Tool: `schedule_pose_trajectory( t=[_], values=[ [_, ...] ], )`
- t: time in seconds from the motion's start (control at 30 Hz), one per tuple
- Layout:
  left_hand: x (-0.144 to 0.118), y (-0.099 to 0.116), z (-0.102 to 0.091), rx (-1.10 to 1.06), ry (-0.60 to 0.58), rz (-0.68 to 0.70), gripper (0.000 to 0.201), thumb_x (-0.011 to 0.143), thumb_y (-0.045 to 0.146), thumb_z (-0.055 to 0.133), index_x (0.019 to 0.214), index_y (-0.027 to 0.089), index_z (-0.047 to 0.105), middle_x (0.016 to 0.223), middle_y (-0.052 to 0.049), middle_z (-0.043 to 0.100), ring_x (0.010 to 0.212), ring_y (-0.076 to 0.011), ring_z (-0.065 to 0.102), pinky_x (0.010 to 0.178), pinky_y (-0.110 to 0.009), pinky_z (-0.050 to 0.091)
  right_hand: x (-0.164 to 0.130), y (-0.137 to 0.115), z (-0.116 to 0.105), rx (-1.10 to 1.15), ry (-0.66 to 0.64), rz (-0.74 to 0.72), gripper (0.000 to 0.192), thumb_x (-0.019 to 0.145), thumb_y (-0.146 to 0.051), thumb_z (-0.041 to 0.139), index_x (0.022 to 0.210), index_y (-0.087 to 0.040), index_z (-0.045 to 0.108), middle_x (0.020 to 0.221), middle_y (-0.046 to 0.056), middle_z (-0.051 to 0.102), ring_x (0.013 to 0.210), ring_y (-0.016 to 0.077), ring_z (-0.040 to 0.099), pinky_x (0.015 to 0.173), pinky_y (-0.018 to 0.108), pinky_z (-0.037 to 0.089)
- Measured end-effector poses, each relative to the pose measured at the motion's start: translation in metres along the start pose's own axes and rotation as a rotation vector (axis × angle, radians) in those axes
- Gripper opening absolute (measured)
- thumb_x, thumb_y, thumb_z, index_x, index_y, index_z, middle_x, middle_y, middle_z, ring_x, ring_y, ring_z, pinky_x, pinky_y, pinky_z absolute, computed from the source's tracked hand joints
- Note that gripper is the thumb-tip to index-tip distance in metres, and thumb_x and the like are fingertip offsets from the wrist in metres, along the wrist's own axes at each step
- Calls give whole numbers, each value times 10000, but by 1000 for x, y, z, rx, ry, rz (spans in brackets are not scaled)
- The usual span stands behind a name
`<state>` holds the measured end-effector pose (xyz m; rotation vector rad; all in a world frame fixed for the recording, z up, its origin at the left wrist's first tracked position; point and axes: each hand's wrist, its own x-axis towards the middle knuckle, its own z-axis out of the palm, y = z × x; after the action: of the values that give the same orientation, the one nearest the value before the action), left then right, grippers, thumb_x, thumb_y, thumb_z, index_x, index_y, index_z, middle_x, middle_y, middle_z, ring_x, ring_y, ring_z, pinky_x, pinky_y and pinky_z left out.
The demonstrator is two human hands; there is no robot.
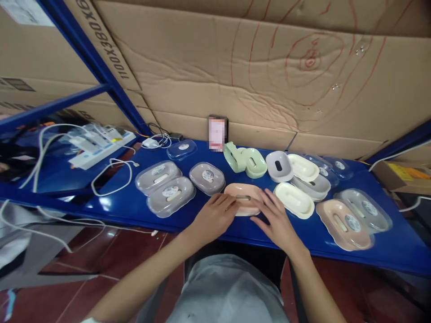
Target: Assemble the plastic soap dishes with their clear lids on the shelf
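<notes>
Far left of the blue shelf (128,211): white power strip (101,146) with a few plugs in it, plus loose white cables (112,177) looping toward the front edge. Small white charger (150,142) near the back wall.

Next, four oval soap boxes with clear lids on: two grey ones (164,188) side by side, one grey (207,178) just right of them, one that looks all clear (182,149) further back. Smooth moulded plastic, rounded corners, round sticker on each lid.

Phone (217,133) stands upright against the cardboard wall (235,67), screen blurred.

Centre: pink soap dish (243,198), oval, slot in the middle, no lid, lying flat near the front edge. Left hand (215,215) rests on its left end, right hand (274,217) on its right end. Both hands flat, fingers spread, pressing or steadying rather than closed around it; dish sits between the two sets of fingertips, not lifted.

Behind it: two pale green pieces (245,161), one tipped on edge against the other.

Right: one open grey dish (279,166), two cream dishes (298,188), one behind the other. Cream one at the back overlaps a grey lidded box (316,186). Two clear lids or boxes (332,168) at the back, hard to separate. Far right: pink lidded box (343,224) and grey lidded box (367,213), touching.
</notes>
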<state>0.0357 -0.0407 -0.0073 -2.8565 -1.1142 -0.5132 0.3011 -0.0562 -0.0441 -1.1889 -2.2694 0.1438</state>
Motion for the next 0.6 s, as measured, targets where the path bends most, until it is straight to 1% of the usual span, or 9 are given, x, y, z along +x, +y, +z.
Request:
schedule_pose_trajectory(
  t=[0.1,0.23,0.3,0.33,0.4,0.47,0.5,0.57,0.6],
  values=[
    [-6,-4,9,30,43,4,247,1074,242,576,1301,196,660,1264,-136,717,1234,-322,673,1033,-499,557,0,2,4,0,-18,-32,462,1095,-258,557,1554,-311,560,1681,70,494,1591,318,415,1256,609,450],
    [-18,3,21,51,126,26,209,1079,173,568,1260,192,670,1206,-99,748,1166,-283,706,942,-432,570,-1,2,5,30,-20,-67,434,1082,-139,511,1489,-249,614,1651,90,533,1589,299,416,1246,564,482],
    [-20,2,19,24,154,36,199,1084,211,579,1254,210,683,1225,-81,753,1164,-264,716,934,-403,578,-2,2,6,24,-26,-67,427,1079,-125,506,1474,-240,621,1634,92,552,1581,297,426,1246,561,483],
    [-19,-3,14,12,171,30,199,1087,244,582,1253,225,690,1241,-71,751,1170,-255,717,954,-396,579,-2,2,6,19,-27,-63,424,1079,-133,512,1474,-243,620,1631,91,555,1575,297,434,1245,561,484],
    [-13,-28,-5,11,216,-25,220,1092,302,565,1253,249,705,1270,-60,742,1186,-249,715,1025,-398,566,-2,2,6,9,-23,-55,437,1080,-161,528,1500,-260,599,1653,89,528,1566,300,446,1244,565,483],
    [-1,-73,-31,49,282,-202,260,1103,315,516,1241,209,710,1271,-106,728,1219,-284,696,1066,-438,543,-2,2,6,3,-21,-42,479,1085,-193,539,1555,-283,551,1697,92,467,1565,306,447,1247,570,476],
    [7,-100,-44,74,259,-352,278,1102,341,509,1250,211,705,1300,-109,715,1256,-287,674,1100,-440,522,-2,1,5,4,-20,-34,502,1087,-210,543,1582,-293,522,1713,96,441,1564,310,448,1246,573,474],
    [22,-156,-64,100,209,-503,331,1058,356,579,1293,149,685,1357,-181,686,1307,-364,639,1119,-519,495,-2,1,5,6,-20,-13,529,1092,-240,549,1614,-305,484,1722,105,421,1552,316,464,1236,579,481],
    [29,-182,-70,104,94,-650,411,1018,401,647,1338,142,655,1423,-197,657,1349,-383,610,1140,-543,473,-2,1,6,4,-20,-1,529,1094,-251,550,1616,-306,482,1716,111,429,1543,319,477,1226,579,490]
  ],
)
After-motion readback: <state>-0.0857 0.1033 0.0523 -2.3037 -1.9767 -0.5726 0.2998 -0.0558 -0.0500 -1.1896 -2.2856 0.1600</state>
